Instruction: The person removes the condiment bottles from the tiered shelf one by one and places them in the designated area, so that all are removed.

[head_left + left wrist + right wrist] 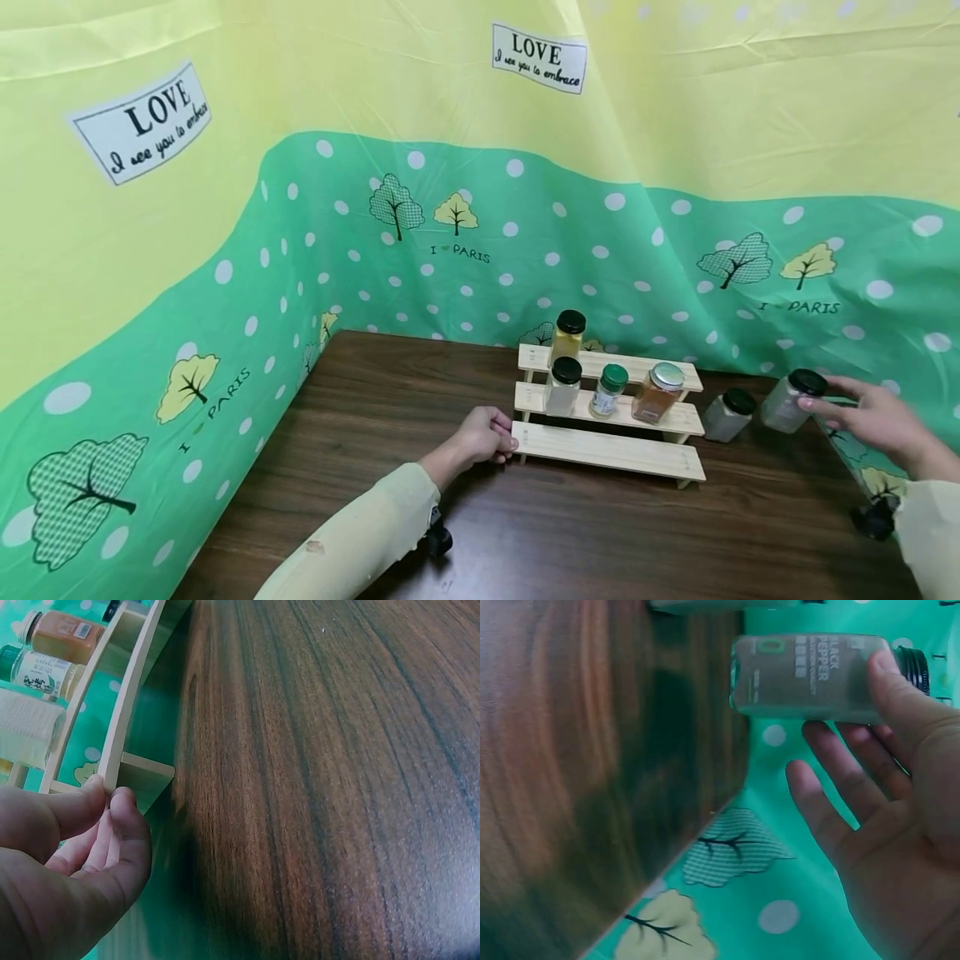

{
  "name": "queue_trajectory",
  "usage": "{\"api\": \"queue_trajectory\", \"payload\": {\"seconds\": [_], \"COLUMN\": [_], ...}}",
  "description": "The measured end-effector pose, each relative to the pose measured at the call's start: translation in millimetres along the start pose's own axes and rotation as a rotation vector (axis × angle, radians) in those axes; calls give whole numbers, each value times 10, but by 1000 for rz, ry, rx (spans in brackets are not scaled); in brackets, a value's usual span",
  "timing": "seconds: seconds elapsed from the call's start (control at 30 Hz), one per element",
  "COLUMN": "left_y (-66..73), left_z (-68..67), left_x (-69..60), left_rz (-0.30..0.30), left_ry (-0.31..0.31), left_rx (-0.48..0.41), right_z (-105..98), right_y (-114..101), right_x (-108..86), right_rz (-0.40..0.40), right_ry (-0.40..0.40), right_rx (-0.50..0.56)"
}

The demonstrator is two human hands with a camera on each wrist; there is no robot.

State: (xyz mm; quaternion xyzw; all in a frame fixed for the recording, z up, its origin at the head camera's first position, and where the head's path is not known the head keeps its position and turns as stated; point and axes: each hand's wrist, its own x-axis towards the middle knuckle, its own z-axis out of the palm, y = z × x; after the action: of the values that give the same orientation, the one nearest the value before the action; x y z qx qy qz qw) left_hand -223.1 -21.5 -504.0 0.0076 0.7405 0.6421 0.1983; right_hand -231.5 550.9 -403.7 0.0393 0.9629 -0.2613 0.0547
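A three-tier wooden rack (607, 450) stands on the dark wood table. My left hand (480, 435) pinches the left end of its lowest step between thumb and fingers, as the left wrist view also shows. Over at the right, my right hand (877, 417) grips a black pepper jar (785, 404) near its black lid. In the right wrist view the thumb lies on the pepper jar (810, 679) and the fingers are on its other side. A second black-lidded jar (727, 417) stands between the rack and the held jar.
The middle step holds a black-lidded jar (562, 387), a green-capped jar (608, 392) and a silver-lidded jar (658, 393). On the top step is a jar with yellow contents (567, 335). Green and yellow printed cloth (465, 208) hangs behind the table (360, 400).
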Motion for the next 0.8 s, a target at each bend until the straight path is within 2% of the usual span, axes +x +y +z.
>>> {"api": "queue_trajectory", "payload": {"seconds": [0.2,0.37,0.5,0.63,0.8], "left_y": [8,-5,-11,-8,-21], "left_z": [7,15,15,17,16], "left_x": [8,9,14,17,34], "left_rz": [3,0,3,-1,-5], "left_ry": [3,4,5,3,1], "left_rx": [-8,-3,2,0,1], "right_z": [171,289,407,504,540], "right_y": [148,211,257,299,309], "right_x": [10,-10,-4,0,31], "right_rz": [3,-5,-40,-76,-69], "right_ry": [-85,-149,-141,-120,-118], "right_rx": [22,95,132,113,133]}}
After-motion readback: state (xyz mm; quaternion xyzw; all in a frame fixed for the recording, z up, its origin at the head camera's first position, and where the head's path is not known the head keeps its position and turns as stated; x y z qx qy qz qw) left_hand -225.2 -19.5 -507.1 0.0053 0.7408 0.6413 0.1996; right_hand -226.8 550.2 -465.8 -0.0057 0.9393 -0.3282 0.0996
